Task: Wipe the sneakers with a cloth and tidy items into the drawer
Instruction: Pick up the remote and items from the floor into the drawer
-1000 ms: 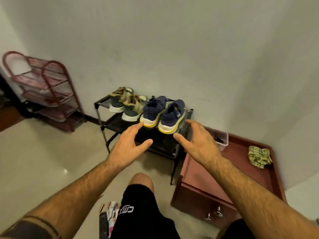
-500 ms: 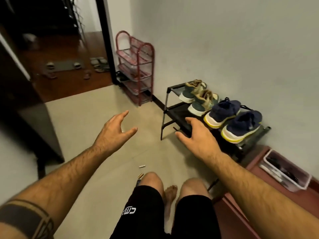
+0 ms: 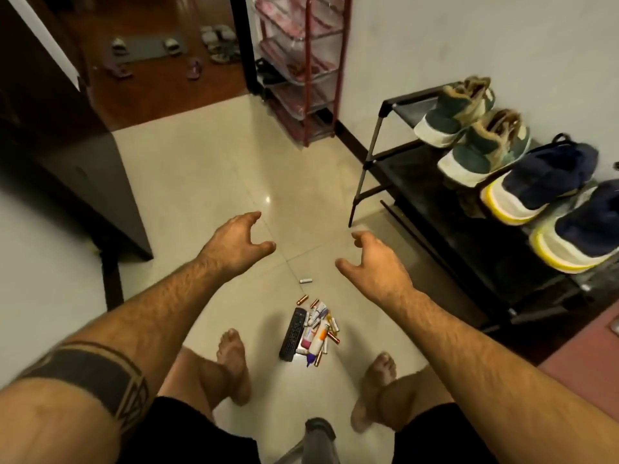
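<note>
Two pairs of sneakers stand on a black shoe rack [image 3: 395, 107] at the right: a green-tan pair [image 3: 469, 128] and a navy pair with yellow-edged soles [image 3: 549, 199]. On the floor between my feet lies a pile of small items [image 3: 316, 331]: a black remote [image 3: 293, 333], tubes and several batteries. One loose battery [image 3: 305, 280] lies a little farther out. My left hand [image 3: 234, 244] and my right hand [image 3: 371, 262] hover above the floor with loosely curled fingers, holding nothing. No cloth is in view.
A corner of the reddish drawer unit [image 3: 582, 373] shows at the lower right. A red wire rack [image 3: 301, 65] stands against the far wall by a doorway. Dark furniture [image 3: 67, 155] fills the left side. Beige tiled floor [image 3: 201, 182] lies in between.
The view has swung left and down from the shoe rack to the floor. Both hands have come away from the rack and now hang over the pile of items.
</note>
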